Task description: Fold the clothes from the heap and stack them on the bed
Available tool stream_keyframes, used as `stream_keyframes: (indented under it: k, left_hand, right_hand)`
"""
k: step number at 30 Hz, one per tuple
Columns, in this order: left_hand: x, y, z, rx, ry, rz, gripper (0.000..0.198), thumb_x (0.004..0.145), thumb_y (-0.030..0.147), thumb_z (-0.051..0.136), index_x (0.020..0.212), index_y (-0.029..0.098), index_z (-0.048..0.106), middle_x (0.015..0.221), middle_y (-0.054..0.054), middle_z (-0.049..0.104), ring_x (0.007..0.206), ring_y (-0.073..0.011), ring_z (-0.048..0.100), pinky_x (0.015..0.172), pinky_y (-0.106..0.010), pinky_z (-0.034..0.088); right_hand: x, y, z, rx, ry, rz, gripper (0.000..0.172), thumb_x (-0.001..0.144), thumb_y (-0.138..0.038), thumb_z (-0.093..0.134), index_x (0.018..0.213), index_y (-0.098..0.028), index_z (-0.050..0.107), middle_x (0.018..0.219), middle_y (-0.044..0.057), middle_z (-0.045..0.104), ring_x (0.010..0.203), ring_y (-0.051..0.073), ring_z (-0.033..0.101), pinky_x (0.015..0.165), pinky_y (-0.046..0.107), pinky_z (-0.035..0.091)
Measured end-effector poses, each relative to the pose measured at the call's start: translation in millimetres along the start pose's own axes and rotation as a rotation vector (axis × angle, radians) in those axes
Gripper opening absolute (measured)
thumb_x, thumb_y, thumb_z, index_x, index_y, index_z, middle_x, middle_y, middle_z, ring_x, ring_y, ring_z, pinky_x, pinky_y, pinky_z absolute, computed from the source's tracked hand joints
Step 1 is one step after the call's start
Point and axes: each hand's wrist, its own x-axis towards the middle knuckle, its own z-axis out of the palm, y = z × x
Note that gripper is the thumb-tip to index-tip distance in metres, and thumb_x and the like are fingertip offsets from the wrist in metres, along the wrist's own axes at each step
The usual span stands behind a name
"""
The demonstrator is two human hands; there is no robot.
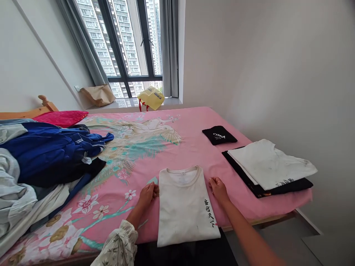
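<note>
A white T-shirt (184, 207) with black characters down its right side lies folded lengthwise on the pink bed sheet (194, 151), its lower end hanging over the bed's near edge. My left hand (148, 194) sits at the shirt's left edge with fingers curled against the fabric. My right hand (218, 187) rests at the shirt's right edge, fingers curled too. Whether either hand pinches the cloth is unclear.
To the right lies a stack of a folded white shirt (270, 162) on a black one (277, 188). A small folded black garment (219, 134) sits behind it. A heap of blue, grey and black clothes (41, 159) fills the left. Bags stand on the windowsill (151, 98).
</note>
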Motion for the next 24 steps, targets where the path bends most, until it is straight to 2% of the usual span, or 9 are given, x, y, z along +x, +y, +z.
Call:
stream_keyframes:
  k: [5, 9, 17, 21, 24]
  left_hand:
    - [-1.2, 16.8, 4.0, 0.072, -0.095, -0.052, 0.049, 0.056, 0.066, 0.061, 0.063, 0.017, 0.055, 0.053, 0.004, 0.052, 0.043, -0.0072, 0.038, 0.041, -0.020, 0.022]
    - [-1.9, 22.6, 2.8, 0.122, -0.153, -0.079, 0.056, 0.052, 0.073, 0.061, 0.060, 0.018, 0.051, 0.047, 0.006, 0.045, 0.042, -0.0066, 0.033, 0.041, -0.021, 0.021]
    - [6.6, 18.7, -2.7, 0.182, -0.253, -0.114, 0.057, 0.053, 0.074, 0.062, 0.060, 0.019, 0.051, 0.042, 0.008, 0.041, 0.037, -0.0055, 0.028, 0.040, -0.021, 0.017]
    - [11.3, 17.7, -4.1, 0.172, -0.309, -0.129, 0.052, 0.056, 0.069, 0.064, 0.059, 0.019, 0.048, 0.042, 0.008, 0.040, 0.037, -0.0055, 0.028, 0.040, -0.021, 0.015]
    - [12.7, 16.3, 1.3, 0.149, -0.303, -0.118, 0.050, 0.054, 0.065, 0.068, 0.060, 0.019, 0.050, 0.044, 0.009, 0.040, 0.037, -0.0049, 0.027, 0.039, -0.020, 0.015]
  right_hand:
    - [7.6, -7.1, -1.6, -0.085, -0.108, 0.056, 0.033, 0.075, -0.049, 0.057, 0.067, -0.018, 0.053, 0.062, -0.001, 0.055, 0.056, 0.011, 0.045, 0.051, 0.023, 0.035]
    - [13.2, -12.7, 1.9, -0.120, -0.161, 0.102, 0.031, 0.079, -0.046, 0.058, 0.070, -0.016, 0.055, 0.063, -0.003, 0.055, 0.053, 0.009, 0.043, 0.051, 0.022, 0.034]
    - [19.9, -13.1, 3.4, -0.131, -0.246, 0.210, 0.030, 0.086, -0.043, 0.055, 0.080, -0.014, 0.056, 0.063, -0.005, 0.051, 0.045, 0.004, 0.035, 0.043, 0.019, 0.027]
    - [26.6, -8.7, 4.6, -0.140, -0.253, 0.234, 0.031, 0.084, -0.043, 0.059, 0.072, -0.015, 0.051, 0.054, -0.008, 0.040, 0.041, 0.003, 0.029, 0.040, 0.018, 0.022]
    - [30.2, -6.4, 5.3, -0.153, -0.244, 0.247, 0.032, 0.082, -0.042, 0.061, 0.067, -0.016, 0.048, 0.049, -0.011, 0.034, 0.039, 0.003, 0.027, 0.040, 0.018, 0.022]
